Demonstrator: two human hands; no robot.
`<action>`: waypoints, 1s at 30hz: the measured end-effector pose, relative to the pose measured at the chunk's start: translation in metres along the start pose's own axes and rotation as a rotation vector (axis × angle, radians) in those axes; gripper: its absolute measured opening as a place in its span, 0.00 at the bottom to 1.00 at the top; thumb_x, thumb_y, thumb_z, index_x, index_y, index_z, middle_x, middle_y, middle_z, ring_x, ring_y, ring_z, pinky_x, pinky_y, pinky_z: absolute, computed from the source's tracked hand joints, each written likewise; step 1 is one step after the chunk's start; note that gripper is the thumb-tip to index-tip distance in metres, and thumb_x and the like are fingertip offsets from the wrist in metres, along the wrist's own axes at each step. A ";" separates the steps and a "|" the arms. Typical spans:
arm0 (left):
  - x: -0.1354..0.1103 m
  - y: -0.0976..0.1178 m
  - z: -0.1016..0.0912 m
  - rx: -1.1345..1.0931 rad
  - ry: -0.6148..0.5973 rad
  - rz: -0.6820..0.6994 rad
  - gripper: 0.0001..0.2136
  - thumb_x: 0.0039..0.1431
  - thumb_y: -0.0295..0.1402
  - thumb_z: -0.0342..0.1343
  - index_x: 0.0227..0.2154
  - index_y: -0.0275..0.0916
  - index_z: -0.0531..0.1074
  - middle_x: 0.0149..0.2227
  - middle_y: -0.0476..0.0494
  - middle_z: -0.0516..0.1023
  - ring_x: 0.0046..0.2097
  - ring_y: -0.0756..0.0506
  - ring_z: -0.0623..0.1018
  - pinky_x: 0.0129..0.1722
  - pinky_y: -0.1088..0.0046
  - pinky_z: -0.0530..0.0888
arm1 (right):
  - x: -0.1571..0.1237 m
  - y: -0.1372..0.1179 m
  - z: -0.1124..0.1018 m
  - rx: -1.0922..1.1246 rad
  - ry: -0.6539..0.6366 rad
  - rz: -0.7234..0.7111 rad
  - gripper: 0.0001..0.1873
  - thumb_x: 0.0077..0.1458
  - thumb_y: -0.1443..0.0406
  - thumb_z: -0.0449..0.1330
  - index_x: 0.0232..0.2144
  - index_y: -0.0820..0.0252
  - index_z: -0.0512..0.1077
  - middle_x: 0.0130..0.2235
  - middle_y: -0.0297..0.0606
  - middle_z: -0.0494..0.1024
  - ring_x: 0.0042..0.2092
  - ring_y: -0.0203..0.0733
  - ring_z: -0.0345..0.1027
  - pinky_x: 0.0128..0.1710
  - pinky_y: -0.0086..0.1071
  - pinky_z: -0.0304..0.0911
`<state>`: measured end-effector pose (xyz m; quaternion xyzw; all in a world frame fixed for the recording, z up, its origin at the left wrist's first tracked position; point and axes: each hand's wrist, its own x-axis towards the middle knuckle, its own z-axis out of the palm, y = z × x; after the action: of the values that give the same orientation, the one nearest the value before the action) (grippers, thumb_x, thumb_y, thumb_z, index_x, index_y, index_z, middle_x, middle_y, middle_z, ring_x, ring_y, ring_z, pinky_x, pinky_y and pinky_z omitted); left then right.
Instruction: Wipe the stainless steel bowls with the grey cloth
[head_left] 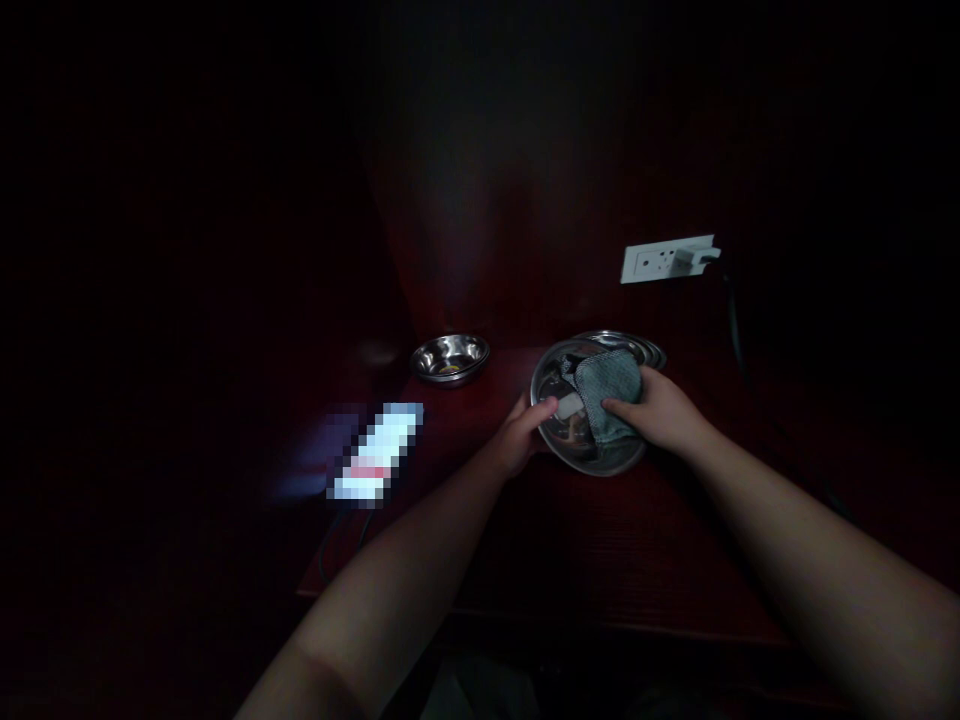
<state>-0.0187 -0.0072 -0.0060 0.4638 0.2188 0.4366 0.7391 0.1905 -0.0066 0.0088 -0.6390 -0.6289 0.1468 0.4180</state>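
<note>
A shiny steel bowl (592,459) is tilted toward me above the dark red table. My left hand (523,432) grips its left rim, thumb over the inside and the other fingers hidden beneath. In my right hand (664,408) is a grey-green cloth (609,392), pinched under the thumb and lying over the bowl's right side. A pale patch shows inside the bowl beside the cloth; I cannot tell whether it is a label or a reflection. Just behind, more steel bowls (651,350) are partly hidden by the held one.
Another steel bowl (450,357), possibly stacked, stands at the back left. A lit, blurred-out phone-like screen (379,450) lies on the table's (585,560) left, with a cable below. On the back wall is a white power socket (667,260) with a plug and hanging cord.
</note>
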 end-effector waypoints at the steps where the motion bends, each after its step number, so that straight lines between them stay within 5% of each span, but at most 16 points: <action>1: 0.000 0.000 0.001 -0.006 -0.002 0.001 0.30 0.49 0.42 0.59 0.55 0.43 0.61 0.52 0.37 0.71 0.47 0.36 0.75 0.43 0.53 0.72 | -0.001 -0.002 -0.001 -0.006 0.006 0.002 0.22 0.42 0.62 0.63 0.42 0.64 0.69 0.40 0.47 0.77 0.40 0.48 0.72 0.40 0.40 0.67; 8: -0.001 0.000 0.004 -0.077 -0.037 0.063 0.36 0.44 0.39 0.63 0.57 0.49 0.55 0.55 0.39 0.67 0.52 0.35 0.71 0.47 0.52 0.70 | 0.001 -0.004 -0.001 -0.013 0.054 0.042 0.23 0.43 0.62 0.63 0.43 0.64 0.69 0.42 0.48 0.76 0.42 0.49 0.72 0.42 0.41 0.67; 16: 0.002 0.003 0.010 -0.198 -0.004 0.023 0.29 0.45 0.40 0.62 0.52 0.38 0.65 0.51 0.35 0.71 0.53 0.35 0.70 0.51 0.55 0.66 | 0.001 0.003 0.008 0.110 -0.037 0.039 0.25 0.43 0.62 0.64 0.45 0.62 0.68 0.44 0.48 0.76 0.45 0.51 0.71 0.47 0.44 0.65; 30: 0.001 0.005 0.006 -0.115 0.002 -0.108 0.24 0.51 0.45 0.53 0.47 0.35 0.70 0.43 0.35 0.77 0.47 0.36 0.75 0.49 0.53 0.67 | 0.000 0.001 0.004 0.138 -0.083 0.044 0.25 0.43 0.63 0.65 0.46 0.60 0.69 0.43 0.47 0.77 0.44 0.52 0.72 0.45 0.45 0.67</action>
<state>-0.0157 -0.0083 0.0018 0.4076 0.2186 0.4084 0.7870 0.1879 -0.0053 0.0053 -0.6155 -0.6199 0.2253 0.4314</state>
